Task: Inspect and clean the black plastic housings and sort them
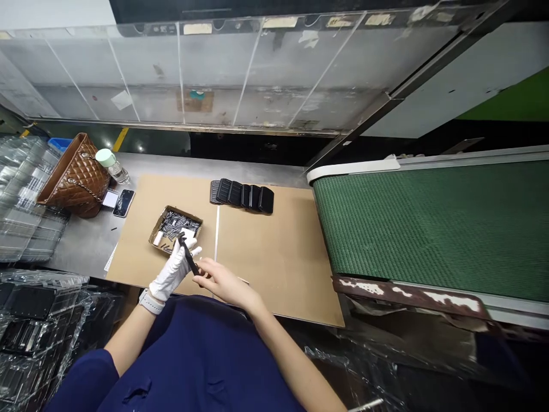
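Observation:
My left hand (pixel 172 270), in a white glove, is closed round a black part (pixel 189 256) seen nearly edge-on. The bare fingers of my right hand (pixel 220 281) pinch the lower end of that same part. Just beyond the glove, a shallow cardboard box (pixel 199 220) holds many small dark pieces (pixel 174 222) and a few white bits. Farther back on the brown cardboard sheet (pixel 274 257), several black parts (pixel 242 195) lie overlapped in a row.
A green conveyor belt (pixel 429 229) runs off to the right. On the left are a brown quilted bag (pixel 81 177), a bottle (pixel 114 166), a phone (pixel 124 203) and plastic-wrapped stacks (pixel 26 200). A clear panel (pixel 214 80) stands behind the table.

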The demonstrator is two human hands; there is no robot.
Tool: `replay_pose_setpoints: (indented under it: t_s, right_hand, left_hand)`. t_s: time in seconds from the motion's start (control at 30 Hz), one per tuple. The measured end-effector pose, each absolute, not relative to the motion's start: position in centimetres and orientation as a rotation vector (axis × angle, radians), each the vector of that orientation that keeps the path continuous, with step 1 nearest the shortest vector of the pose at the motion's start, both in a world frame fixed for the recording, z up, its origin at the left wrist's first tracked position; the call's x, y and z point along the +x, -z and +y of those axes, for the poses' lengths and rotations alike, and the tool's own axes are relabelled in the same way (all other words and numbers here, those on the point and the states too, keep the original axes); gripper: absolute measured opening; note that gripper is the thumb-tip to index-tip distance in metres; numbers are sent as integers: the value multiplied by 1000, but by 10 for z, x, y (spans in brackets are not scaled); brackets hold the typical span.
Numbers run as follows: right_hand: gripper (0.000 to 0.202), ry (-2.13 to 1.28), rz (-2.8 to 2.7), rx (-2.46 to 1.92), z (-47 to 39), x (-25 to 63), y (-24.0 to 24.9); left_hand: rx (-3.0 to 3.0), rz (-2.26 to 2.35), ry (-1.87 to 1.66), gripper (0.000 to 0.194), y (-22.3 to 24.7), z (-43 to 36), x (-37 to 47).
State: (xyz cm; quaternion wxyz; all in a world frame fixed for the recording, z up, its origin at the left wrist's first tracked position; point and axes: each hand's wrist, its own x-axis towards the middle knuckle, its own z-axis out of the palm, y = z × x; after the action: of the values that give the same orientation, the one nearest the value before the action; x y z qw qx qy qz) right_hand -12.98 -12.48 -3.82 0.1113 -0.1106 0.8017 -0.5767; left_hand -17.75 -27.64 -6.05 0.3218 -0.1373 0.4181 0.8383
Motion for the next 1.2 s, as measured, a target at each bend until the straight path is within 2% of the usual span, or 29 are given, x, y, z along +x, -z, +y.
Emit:
replay_pose_setpoints:
  t_s: [0.17,0.3,0.43,0.57,0.6,0.67,0.77,0.87,1.0,1.2]
  right_hand:
    - [28,1785,2480,-159,-138,-138,72]
    - [27,1507,2536,483,-111,-137,130]
    - [11,1338,2496,639,-82,-110,181]
    - [3,1350,2470,676,-76,-96,197]
    - [4,1376,2457,670,-78,-99,195]
    - [23,1451,2438,638,-84,-109,180]
    - [41,1782,2444,508,-96,-130,135]
    - [39,2121,2427,349,-107,-142,71]
    - [48,2157,2341,270,-116,-144,6]
    - [88,2377,1760,180,-136,-161,-6]
  left_hand:
    - [-598,1075,-2188,25,60,-272,-182]
    - [-714,779,-2348,34,50,-284,-198]
    - [-616,669,-2453,37,33,-287,-205]
    - [-506,601,-2532,39,13,-276,-205]
    - [-477,586,-2554,40,7,-273,-205]
    - [-436,568,-2590,39,-4,-268,-206]
    - [-416,585,-2607,39,-21,-263,-208]
    - [-354,571,-2614,42,-33,-262,-210]
    - [-281,515,-2628,45,-37,-261,-209]
    - [-352,546,-2688,39,-36,-253,-208]
